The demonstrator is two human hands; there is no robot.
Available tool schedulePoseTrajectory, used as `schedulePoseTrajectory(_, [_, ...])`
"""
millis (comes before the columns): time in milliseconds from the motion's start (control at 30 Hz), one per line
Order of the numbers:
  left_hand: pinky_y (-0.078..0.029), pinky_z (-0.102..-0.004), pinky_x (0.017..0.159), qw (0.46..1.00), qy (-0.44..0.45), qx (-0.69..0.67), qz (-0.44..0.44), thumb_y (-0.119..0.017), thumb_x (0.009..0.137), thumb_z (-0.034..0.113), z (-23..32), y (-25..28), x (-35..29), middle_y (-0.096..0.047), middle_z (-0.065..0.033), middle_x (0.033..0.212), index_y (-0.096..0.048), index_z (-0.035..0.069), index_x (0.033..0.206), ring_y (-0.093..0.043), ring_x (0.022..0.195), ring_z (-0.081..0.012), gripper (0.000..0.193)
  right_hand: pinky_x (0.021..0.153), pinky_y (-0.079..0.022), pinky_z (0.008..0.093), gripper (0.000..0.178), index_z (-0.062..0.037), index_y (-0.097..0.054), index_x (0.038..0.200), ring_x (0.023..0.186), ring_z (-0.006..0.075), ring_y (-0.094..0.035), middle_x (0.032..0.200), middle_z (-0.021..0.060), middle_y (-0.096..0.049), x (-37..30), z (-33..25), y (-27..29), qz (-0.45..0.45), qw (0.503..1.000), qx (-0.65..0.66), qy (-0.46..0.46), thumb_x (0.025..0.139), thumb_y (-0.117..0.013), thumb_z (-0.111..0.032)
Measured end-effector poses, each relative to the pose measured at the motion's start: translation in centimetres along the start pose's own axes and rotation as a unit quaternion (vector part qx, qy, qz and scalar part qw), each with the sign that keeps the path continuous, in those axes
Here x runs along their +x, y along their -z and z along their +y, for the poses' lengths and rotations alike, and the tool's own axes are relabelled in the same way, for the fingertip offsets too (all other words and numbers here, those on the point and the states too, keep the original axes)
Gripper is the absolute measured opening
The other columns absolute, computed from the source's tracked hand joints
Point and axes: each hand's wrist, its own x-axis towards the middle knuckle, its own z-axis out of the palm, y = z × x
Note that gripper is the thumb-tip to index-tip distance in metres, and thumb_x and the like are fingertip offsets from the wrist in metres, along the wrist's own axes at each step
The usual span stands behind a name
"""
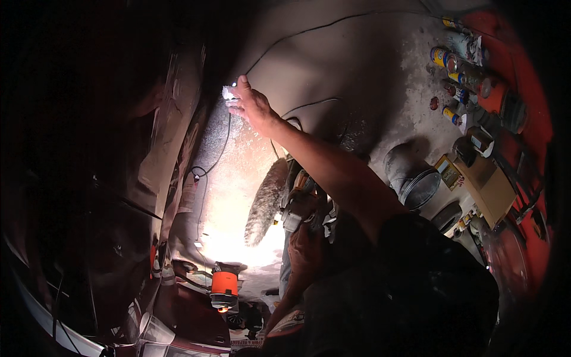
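My right arm reaches forward and left across the view. At its end my right hand (254,108) has its thumb up and its fingers around a small bright white wad (228,93), close to a dark, glossy vehicle panel (163,143). What the wad is made of is lost in the glare. Lower down, my left hand (306,245) grips the body of a power polisher (298,213), partly hidden in shadow. The polisher's fluffy grey-white wool pad (266,205) stands on edge, facing the panel side.
A dark cable (279,44) runs over the floor. Near the panel's lower end stands an orange and black canister-like object (224,287). On the right are several tins (440,57), a clear bucket (420,189) and a cardboard box (485,187), beside a red surface (532,77).
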Motion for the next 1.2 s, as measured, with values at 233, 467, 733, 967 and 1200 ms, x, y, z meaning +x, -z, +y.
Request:
schedulePoseTrajectory(233, [-0.046,-0.0553,0.066,1.000,-0.027,0.002,0.005,-0.068,0.088,0.017,3.7,3.0,-0.6,-0.063,-0.0268,0.079,-0.053,-0.001,0.093,-0.061,0.078,-0.0505,0.024,0.099,-0.051,0.0376,0.092,0.0112,-0.051,0.131,0.111,0.0257,-0.061,0.123,0.0196,-0.060,-4.7,-7.6,15.8,0.126,0.989,-0.083,-0.005,0.096,-0.040,-0.073])
schedulePoseTrajectory(467, [-0.054,-0.0468,0.065,0.991,0.110,-0.047,0.062,-0.074,0.088,0.020,7.5,2.7,3.6,-0.070,-0.0267,0.087,-0.057,-0.001,0.118,-0.071,0.079,-0.0413,0.040,0.113,-0.037,0.0473,0.101,0.0100,-0.035,0.147,0.133,0.0317,-0.046,0.147,0.0235,-0.046,-3.6,-16.8,14.3,0.035,0.999,-0.003,-0.011,0.095,-0.034,-0.076])
schedulePoseTrajectory(733, [-0.053,-0.0445,0.070,0.974,0.146,-0.059,0.164,-0.076,0.082,0.024,15.1,0.8,5.3,-0.069,-0.0212,0.080,-0.058,-0.002,0.100,-0.070,0.074,-0.0329,0.036,0.117,-0.033,0.0450,0.090,0.0062,-0.035,0.150,0.139,0.0308,-0.041,0.152,0.0202,-0.041,9.0,-30.6,-2.7,-0.159,0.977,-0.054,0.132,0.098,-0.041,-0.068])
schedulePoseTrajectory(967, [-0.054,-0.0449,0.072,0.967,0.210,-0.071,0.126,-0.076,0.085,0.023,20.3,1.4,4.8,-0.071,-0.0204,0.083,-0.060,0.001,0.111,-0.072,0.080,-0.0371,0.037,0.120,-0.029,0.0462,0.082,0.0065,-0.031,0.151,0.146,0.0392,-0.030,0.158,0.0255,-0.022,6.8,-27.5,-15.1,-0.245,0.780,-0.427,0.387,0.100,-0.050,-0.055])
schedulePoseTrajectory(1200, [-0.053,-0.0436,0.069,0.992,0.063,0.006,0.111,-0.074,0.088,0.019,21.6,-2.8,4.9,-0.068,-0.0207,0.079,-0.056,0.003,0.130,-0.069,0.074,-0.0353,0.048,0.111,-0.041,0.0480,0.071,0.0073,-0.043,0.142,0.135,0.0429,-0.043,0.144,0.0284,-0.040,8.8,-32.4,-14.4,-0.245,0.853,-0.316,0.335,0.099,-0.056,-0.047])
